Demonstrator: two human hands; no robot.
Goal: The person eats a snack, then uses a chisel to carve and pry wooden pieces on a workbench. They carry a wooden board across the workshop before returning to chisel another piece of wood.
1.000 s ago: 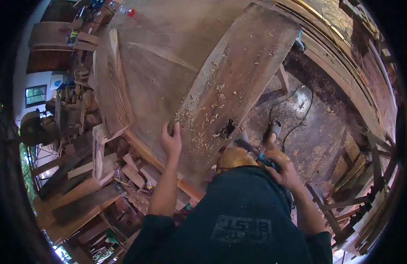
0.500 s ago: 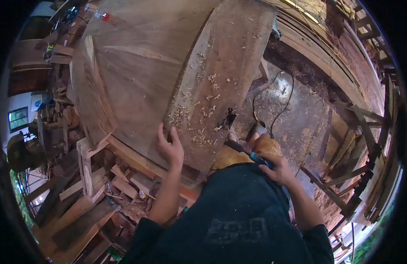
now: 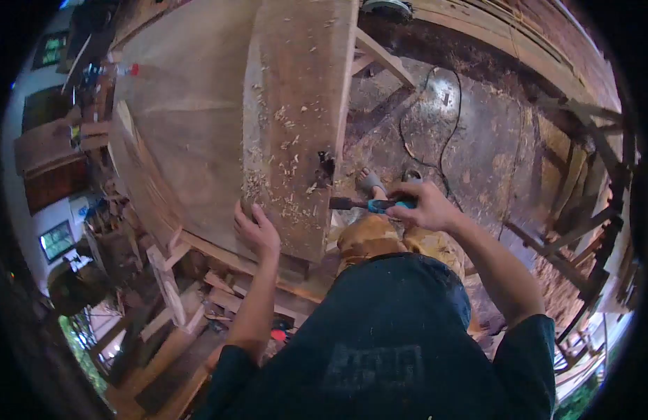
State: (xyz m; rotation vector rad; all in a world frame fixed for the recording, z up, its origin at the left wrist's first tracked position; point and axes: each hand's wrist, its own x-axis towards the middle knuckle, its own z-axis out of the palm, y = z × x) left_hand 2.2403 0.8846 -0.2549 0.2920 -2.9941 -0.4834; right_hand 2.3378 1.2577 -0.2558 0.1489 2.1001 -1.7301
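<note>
A wide wooden plank (image 3: 306, 91), strewn with pale wood shavings (image 3: 285, 157), lies on a broad wooden panel (image 3: 184, 147). At the plank's left edge is my left hand (image 3: 259, 233), fingers apart and holding nothing; I cannot tell how firmly it touches the wood. A chisel (image 3: 346, 203) with a blue-and-black handle is gripped in my right hand (image 3: 425, 206). Its dark blade points left and reaches the plank's right edge. Just above the blade, a dark ragged hole or patch (image 3: 325, 166) marks the plank near that edge.
A black cord (image 3: 458, 119) loops over the floor (image 3: 492, 154) on the right, beyond my feet (image 3: 369, 180). Wooden braces (image 3: 387, 59) stand beside the plank. Scrap timber (image 3: 173, 294) is piled at the lower left, and long boards (image 3: 492, 38) lie at the upper right.
My view has turned, so the plank appears farther left and more upright. My right hand has raised the chisel away from my body, its blade now at the plank's edge. My left hand stays by the plank.
</note>
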